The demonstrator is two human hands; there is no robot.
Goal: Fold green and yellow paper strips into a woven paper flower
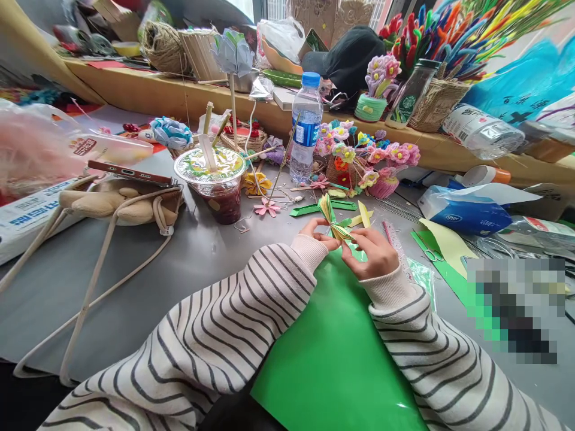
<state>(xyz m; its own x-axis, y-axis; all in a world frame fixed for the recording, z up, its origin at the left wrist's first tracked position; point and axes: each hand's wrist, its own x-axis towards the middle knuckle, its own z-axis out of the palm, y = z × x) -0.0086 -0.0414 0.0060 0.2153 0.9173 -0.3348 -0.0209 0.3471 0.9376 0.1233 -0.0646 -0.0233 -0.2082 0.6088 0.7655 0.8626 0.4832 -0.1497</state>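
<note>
A pleated yellow-green paper piece [328,209], pinched narrow at its middle and fanned at both ends, is held between my two hands over the table. My left hand [318,232] has its fingers closed on the left side of it. On the other side, my right hand [372,250] pinches the lower fan with thumb and fingertips. Just behind lie folded green paper strips [305,208] and a pale yellow paper strip [363,214]. Below my hands a large green sheet [336,347] spreads towards my lap. Parts of the fingertips are hidden behind the pleats.
A lidded cup of dark drink [220,203] and a bag with a phone [130,173] on it stand left. Behind are a water bottle [306,129] and crafted flowers [350,143]. At right lie scissors [432,254], a ruler [393,236] and a blue tissue pack [467,209].
</note>
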